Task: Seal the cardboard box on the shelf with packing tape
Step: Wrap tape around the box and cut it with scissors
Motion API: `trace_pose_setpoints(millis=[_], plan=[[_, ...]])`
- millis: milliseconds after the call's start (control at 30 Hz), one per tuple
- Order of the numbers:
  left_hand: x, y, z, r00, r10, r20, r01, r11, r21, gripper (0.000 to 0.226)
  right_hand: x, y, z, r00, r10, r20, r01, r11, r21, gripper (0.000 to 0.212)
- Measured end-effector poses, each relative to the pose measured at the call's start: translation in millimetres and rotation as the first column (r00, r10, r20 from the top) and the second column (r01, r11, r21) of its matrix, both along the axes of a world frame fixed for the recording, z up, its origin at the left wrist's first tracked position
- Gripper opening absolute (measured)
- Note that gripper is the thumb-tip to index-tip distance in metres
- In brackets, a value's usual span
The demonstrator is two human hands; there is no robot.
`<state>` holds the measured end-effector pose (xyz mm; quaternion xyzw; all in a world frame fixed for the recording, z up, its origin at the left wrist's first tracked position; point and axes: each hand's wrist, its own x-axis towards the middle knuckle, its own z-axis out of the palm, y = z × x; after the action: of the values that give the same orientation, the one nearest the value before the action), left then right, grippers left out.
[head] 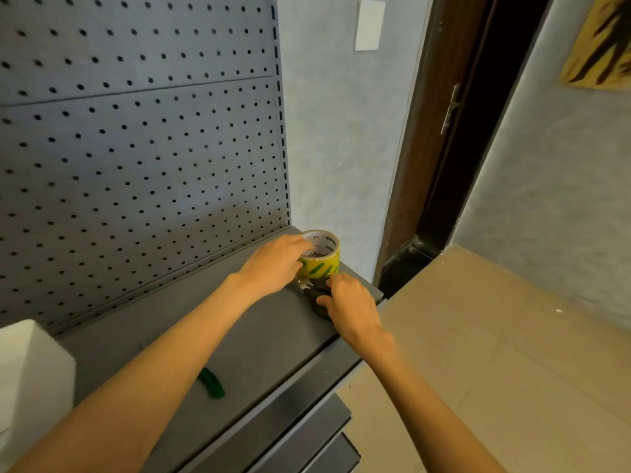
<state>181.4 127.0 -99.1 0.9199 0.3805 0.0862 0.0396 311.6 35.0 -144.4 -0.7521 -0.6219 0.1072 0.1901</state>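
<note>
- The roll of packing tape (321,256) stands on its flat side at the far right end of the grey shelf (191,336), its core opening facing up.
- The left hand (273,262) grips the roll, fingers curled over its rim into the core.
- The right hand (351,302) closes on a dark tool (316,295) lying just beside the roll; what kind of tool is unclear.
- A green object (212,384) lies near the shelf's front edge.
- A white box (30,370) sits at the left, partly out of view.
- A pegboard (136,131) backs the shelf.

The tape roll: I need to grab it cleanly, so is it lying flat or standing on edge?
Lying flat: the tape roll shows its open core facing up on the shelf.
</note>
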Motion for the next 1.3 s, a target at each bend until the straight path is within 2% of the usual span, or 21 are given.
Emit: trace_pose_setpoints(millis=[67,267,367,633,900,1100,1300], plan=[[5.9,3.3,-3.5,1.0,-0.014,-0.001,0.014,1.0,-0.028,0.043,7.7,-1.2,0.1,1.0,0.008,-0.002,-0.008,1.0,0.004,0.03],[11.5,8.3,-7.8,0.998,-0.059,0.009,0.059,0.998,-0.025,0.023,17.3,-0.4,-1.8,0.999,0.044,0.0,-0.044,0.999,0.0,0.03],[8.4,7.5,-8.7,0.998,-0.06,-0.006,0.06,0.998,-0.03,0.027,16.5,1.3,-1.8,0.999,0.05,0.015,-0.05,0.999,-0.001,0.031],[-18.0,-0.7,-7.8,0.997,0.078,0.029,-0.079,0.997,0.02,0.029,8.7,9.9,2.9,0.992,0.127,-0.011,-0.127,0.992,-0.022,0.03],[-83.3,-15.3,43.7,0.971,0.218,0.097,-0.231,0.961,0.151,0.032,-46.8,12.8,31.0,0.963,0.262,-0.056,-0.26,0.964,0.05,0.024],[-157.5,-49.0,87.6,0.955,0.246,0.167,-0.287,0.907,0.307,0.03,-100.0,1.7,64.0,0.955,0.293,-0.047,-0.279,0.941,0.191,0.023],[-244.8,-112.8,118.5,0.919,0.337,0.204,-0.392,0.829,0.398,0.028,-179.5,-28.3,93.0,0.949,0.311,-0.042,-0.286,0.912,0.294,0.024]])
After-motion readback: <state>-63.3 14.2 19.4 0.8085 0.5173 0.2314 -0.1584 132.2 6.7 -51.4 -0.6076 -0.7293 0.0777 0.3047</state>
